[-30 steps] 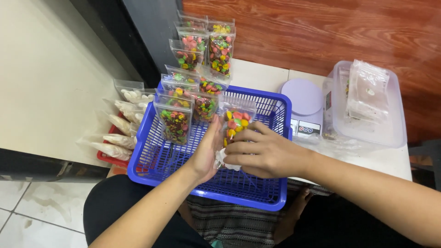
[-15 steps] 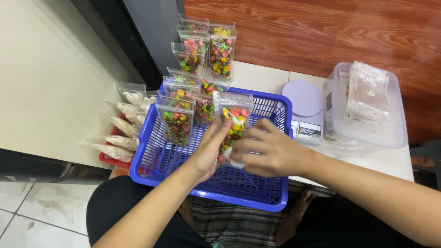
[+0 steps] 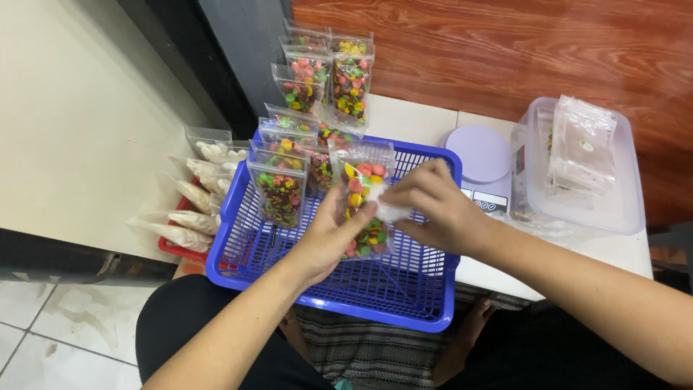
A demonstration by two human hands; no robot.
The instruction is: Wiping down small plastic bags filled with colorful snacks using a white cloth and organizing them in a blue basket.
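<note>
My left hand (image 3: 326,238) holds a clear pouch of coloured candies (image 3: 363,189) upright over a blue plastic basket (image 3: 404,300). My right hand (image 3: 440,209) pinches a small white piece (image 3: 390,211) against the pouch's front. Several more filled candy pouches (image 3: 278,191) stand in the basket's far left corner. Others are lined up on the white table behind it, such as the candy pouch (image 3: 351,81) by the wall.
A lilac kitchen scale (image 3: 485,165) sits right of the basket. Beside it is a clear lidded plastic box (image 3: 613,209) with a stack of empty pouches (image 3: 582,143) on top. Clear bags of pale snacks (image 3: 193,206) lie in a red tray at left.
The candy pouch has been lifted from low in the basket and turned upright. My right hand rose with it and now presses a white piece on its front.
</note>
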